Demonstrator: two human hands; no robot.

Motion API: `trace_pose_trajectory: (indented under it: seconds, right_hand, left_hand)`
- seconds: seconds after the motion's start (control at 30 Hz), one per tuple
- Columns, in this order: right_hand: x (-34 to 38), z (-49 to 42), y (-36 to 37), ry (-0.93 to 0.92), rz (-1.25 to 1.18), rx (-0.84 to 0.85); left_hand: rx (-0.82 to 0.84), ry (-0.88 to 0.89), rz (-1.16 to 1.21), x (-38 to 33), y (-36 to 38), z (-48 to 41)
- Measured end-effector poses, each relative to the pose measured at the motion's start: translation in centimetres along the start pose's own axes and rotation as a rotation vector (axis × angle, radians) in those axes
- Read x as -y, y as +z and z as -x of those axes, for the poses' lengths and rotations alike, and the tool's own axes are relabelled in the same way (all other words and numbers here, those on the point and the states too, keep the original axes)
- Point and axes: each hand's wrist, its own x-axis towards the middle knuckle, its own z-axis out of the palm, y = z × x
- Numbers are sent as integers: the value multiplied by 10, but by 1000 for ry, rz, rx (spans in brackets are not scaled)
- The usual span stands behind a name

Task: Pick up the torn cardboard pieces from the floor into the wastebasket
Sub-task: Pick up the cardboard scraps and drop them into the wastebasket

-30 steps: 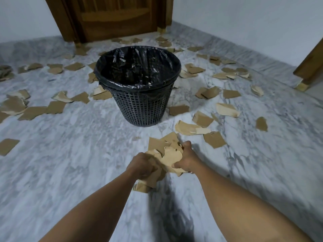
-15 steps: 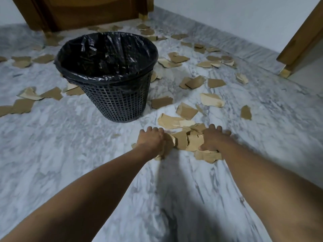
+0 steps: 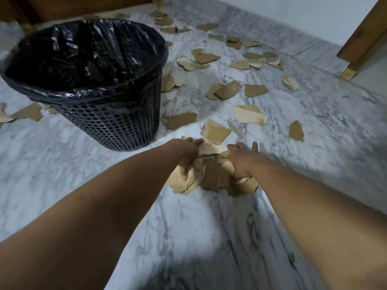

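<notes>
Torn brown cardboard pieces lie scattered over the marble floor. A gathered pile of cardboard pieces (image 3: 211,177) sits between my two hands, just right of the wastebasket (image 3: 117,126), a black mesh bin lined with a black plastic bag. My left hand (image 3: 186,152) holds the pile's left side, its thumb curled onto the pieces and its fingers reaching over a pale piece. My right hand (image 3: 243,159) rests on the pile's right side with fingers spread forward. Loose pieces (image 3: 215,130) lie just beyond my fingertips.
More cardboard scraps (image 3: 250,117) spread to the right and behind the bin, up to the wooden door (image 3: 83,7) at the back. A wooden furniture leg (image 3: 347,71) stands at the far right by the white wall. A few scraps (image 3: 29,113) lie left of the bin.
My hands, which held a bundle of pieces above the floor, have come down and moved forward toward the bin. The bundle is now spread on the floor among further pieces.
</notes>
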Motion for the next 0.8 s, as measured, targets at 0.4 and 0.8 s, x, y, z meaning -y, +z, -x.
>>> trace_pose_trajectory:
  seconds: [0.4,0.8]
  right_hand:
    - [2,18,15,-6,-141,-191]
    - [-9,-12,-41,92,-562,-347]
  left_hand:
    - [-256,-111,163,3,34,34]
    - [-498,-301,398,5,52,66]
